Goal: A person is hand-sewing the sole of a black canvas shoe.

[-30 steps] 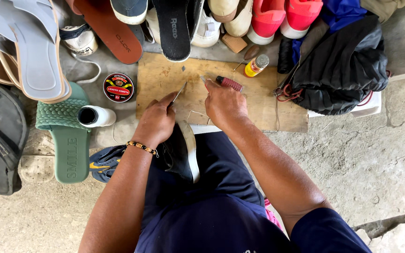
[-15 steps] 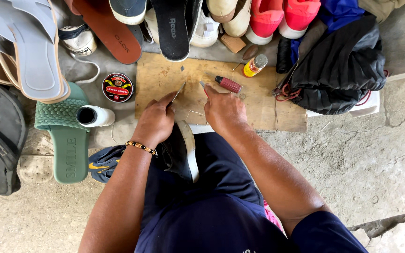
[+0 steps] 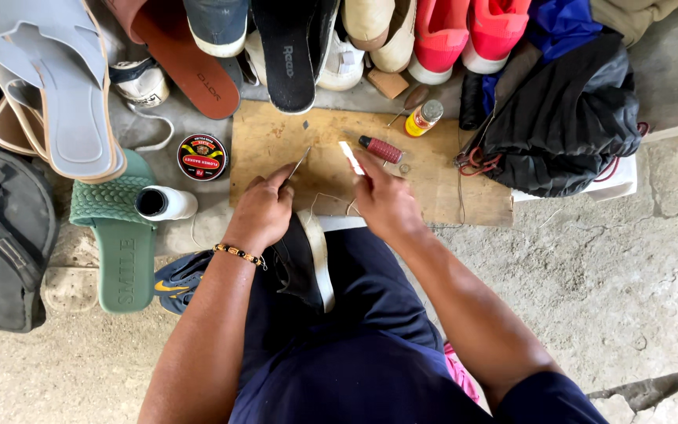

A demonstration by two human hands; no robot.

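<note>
A black shoe with a pale sole rests upright between my knees. My left hand, with a beaded bracelet at the wrist, pinches a thin metal needle-like tool that points up over the wooden board. My right hand is closed on a small white piece and a fine pale thread that runs toward the shoe. A red-handled awl lies on the board just beyond my right hand.
A round polish tin, a white thread spool and a green slide sandal lie at left. Sandals, soles and sneakers line the far edge. A small yellow bottle and a black bag sit at right.
My right hand has shifted slightly toward me and to the left, off the red-handled awl, which now lies uncovered on the board. The left hand stays on the tool.
</note>
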